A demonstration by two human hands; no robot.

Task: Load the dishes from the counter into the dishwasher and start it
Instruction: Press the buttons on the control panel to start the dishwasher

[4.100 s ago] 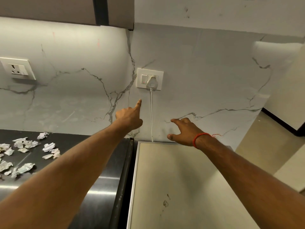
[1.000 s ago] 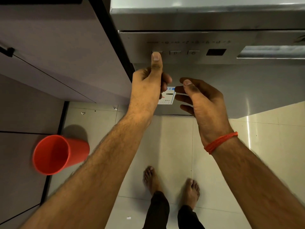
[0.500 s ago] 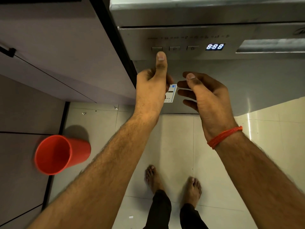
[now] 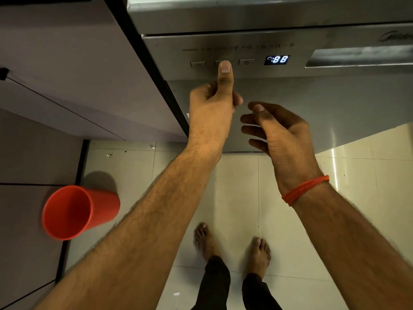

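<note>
Standing barefoot before the closed dishwasher point(image 4: 290, 104), we press our left hand point(image 4: 212, 108) thumb to the middle button point(image 4: 220, 63) of its control panel, the other fingers curled in, holding nothing. Our right hand point(image 4: 277, 133) hovers beside it, fingers loosely apart. The display point(image 4: 276, 60) glows blue. A red cup point(image 4: 78, 211) stands on the floor.

Pale glossy floor tiles point(image 4: 234, 198) fill the lower middle of the frame, with thin grout lines and a few small white scraps. Flat mauve cabinet fronts point(image 4: 55, 63) take up the upper left, edged by a dark strip. A bright streak of light reflects at right.
</note>
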